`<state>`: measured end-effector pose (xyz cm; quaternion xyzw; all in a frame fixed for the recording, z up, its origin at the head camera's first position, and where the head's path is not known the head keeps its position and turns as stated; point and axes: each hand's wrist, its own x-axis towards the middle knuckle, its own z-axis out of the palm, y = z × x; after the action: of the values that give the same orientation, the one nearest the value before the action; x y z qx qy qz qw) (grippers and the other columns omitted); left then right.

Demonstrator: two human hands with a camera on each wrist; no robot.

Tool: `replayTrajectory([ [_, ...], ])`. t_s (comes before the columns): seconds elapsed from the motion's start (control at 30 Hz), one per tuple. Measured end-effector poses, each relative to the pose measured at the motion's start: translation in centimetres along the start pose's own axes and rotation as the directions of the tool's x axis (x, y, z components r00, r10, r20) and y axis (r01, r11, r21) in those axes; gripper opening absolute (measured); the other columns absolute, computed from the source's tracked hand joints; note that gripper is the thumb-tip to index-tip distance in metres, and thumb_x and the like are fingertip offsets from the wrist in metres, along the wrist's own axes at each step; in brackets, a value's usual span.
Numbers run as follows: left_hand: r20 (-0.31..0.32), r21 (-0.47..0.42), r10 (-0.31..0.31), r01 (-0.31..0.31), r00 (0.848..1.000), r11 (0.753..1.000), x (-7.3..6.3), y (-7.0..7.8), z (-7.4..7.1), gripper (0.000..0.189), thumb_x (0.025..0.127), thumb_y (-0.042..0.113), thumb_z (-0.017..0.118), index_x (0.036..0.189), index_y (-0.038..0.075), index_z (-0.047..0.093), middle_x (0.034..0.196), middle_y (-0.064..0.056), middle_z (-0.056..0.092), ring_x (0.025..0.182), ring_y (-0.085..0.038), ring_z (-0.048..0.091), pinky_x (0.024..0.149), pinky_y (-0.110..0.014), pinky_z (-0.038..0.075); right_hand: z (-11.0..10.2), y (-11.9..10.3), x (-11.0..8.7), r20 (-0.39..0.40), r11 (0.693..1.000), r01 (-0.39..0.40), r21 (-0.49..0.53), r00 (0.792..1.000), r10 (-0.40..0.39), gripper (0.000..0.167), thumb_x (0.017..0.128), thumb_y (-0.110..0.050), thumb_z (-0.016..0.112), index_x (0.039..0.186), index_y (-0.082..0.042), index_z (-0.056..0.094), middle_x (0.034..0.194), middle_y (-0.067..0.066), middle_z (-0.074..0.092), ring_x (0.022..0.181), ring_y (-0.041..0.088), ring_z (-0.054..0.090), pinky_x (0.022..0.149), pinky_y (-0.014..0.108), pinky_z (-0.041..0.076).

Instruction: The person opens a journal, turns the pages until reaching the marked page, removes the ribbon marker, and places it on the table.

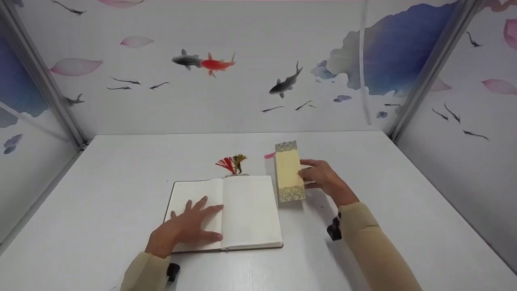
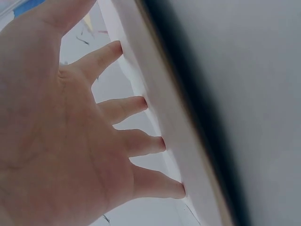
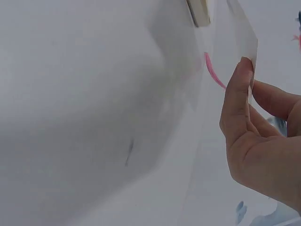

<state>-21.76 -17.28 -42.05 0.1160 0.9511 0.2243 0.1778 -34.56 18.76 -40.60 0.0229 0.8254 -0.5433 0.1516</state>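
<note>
Right grip (image 1: pixel 321 178) pinches a yellow bookmark (image 1: pixel 288 171) beside the open notebook (image 1: pixel 242 210) as the flat left hand (image 1: pixel 183 230) pins its page; loosening risks it slipping onto the desk (image 1: pixel 101 194).

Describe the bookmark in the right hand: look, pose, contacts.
The bookmark is a long cream-yellow strip with grey patterned bands at both ends and a pink tassel at its far end. It looks like stiff card in a clear sleeve. It is tilted up off the white table, just right of the open notebook. The right hand pinches its right edge; whether its near end touches the notebook is unclear.
</note>
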Motion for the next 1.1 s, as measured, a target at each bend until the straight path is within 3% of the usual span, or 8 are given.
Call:
replayTrajectory([
  [0.23, -0.002, -0.003, -0.009, 0.009, 1.0, 1.0, -0.1, 0.2, 0.0, 0.083, 0.084, 0.054, 0.074, 0.155, 0.028, 0.039, 0.168, -0.019, 0.015, 0.15, -0.058, 0.004, 0.106, -0.086, 0.002, -2.8, 1.9, 0.5, -0.095, 0.999, -0.047, 0.021, 0.994, 0.049, 0.06, 0.101, -0.014, 0.055, 0.156, -0.008, 0.034, 0.14, 0.022, 0.058, 0.104, 0.017, 0.066, 0.095, 0.038, 0.056],
  [0.47, -0.006, -0.009, -0.013, 0.013, 1.0, 1.0, 0.1, 0.2, 0.0, 0.083, 0.084, 0.053, 0.075, 0.154, 0.029, 0.04, 0.168, -0.018, 0.015, 0.151, -0.057, 0.004, 0.106, -0.086, 0.002, -3.8, 4.0, 0.7, -0.111, 0.995, -0.098, -0.002, 0.989, 0.097, 0.059, 0.1, -0.015, 0.057, 0.155, -0.008, 0.036, 0.142, 0.022, 0.058, 0.114, 0.023, 0.065, 0.102, 0.043, 0.051],
  [0.63, -0.009, -0.017, -0.021, 0.021, 1.0, 1.0, 0.2, 0.2, 0.1, 0.084, 0.082, 0.055, 0.076, 0.153, 0.029, 0.041, 0.168, -0.018, 0.015, 0.151, -0.057, 0.004, 0.107, -0.086, 0.002, -3.7, 4.6, 0.6, -0.141, 0.991, -0.127, -0.051, 0.983, 0.119, 0.054, 0.098, -0.011, 0.058, 0.149, -0.002, 0.045, 0.133, 0.022, 0.063, 0.096, 0.018, 0.065, 0.083, 0.032, 0.055],
  [0.77, -0.003, -0.021, -0.025, 0.025, 1.0, 0.999, 0.0, 0.0, 0.1, 0.085, 0.082, 0.055, 0.076, 0.154, 0.028, 0.041, 0.168, -0.019, 0.015, 0.15, -0.058, 0.003, 0.106, -0.086, 0.001, -3.1, 4.4, 0.2, -0.178, 0.982, -0.118, -0.145, 0.98, 0.092, 0.052, 0.094, -0.009, 0.058, 0.142, 0.005, 0.051, 0.131, 0.026, 0.062, 0.085, 0.016, 0.061, 0.07, 0.027, 0.054],
  [0.9, 0.0, -0.021, -0.021, 0.021, 1.0, 1.0, 0.0, -0.2, 0.2, 0.085, 0.082, 0.055, 0.076, 0.154, 0.028, 0.04, 0.168, -0.019, 0.015, 0.15, -0.058, 0.003, 0.106, -0.086, 0.002, -2.4, 3.9, -0.2, -0.228, 0.948, -0.097, -0.302, 0.973, 0.027, 0.048, 0.092, -0.012, 0.062, 0.135, 0.01, 0.055, 0.131, 0.031, 0.061, 0.084, 0.02, 0.062, 0.066, 0.029, 0.053],
  [1.1, -0.008, -0.021, -0.017, 0.017, 1.0, 1.0, 0.1, 0.1, 0.0, 0.084, 0.083, 0.054, 0.076, 0.154, 0.029, 0.04, 0.168, -0.019, 0.014, 0.151, -0.058, 0.003, 0.106, -0.086, 0.001, -2.2, 2.9, -0.5, -0.264, 0.858, -0.121, -0.5, 0.964, -0.018, 0.039, 0.09, -0.015, 0.067, 0.122, 0.006, 0.065, 0.123, 0.025, 0.067, 0.081, 0.024, 0.065, 0.068, 0.036, 0.053],
])
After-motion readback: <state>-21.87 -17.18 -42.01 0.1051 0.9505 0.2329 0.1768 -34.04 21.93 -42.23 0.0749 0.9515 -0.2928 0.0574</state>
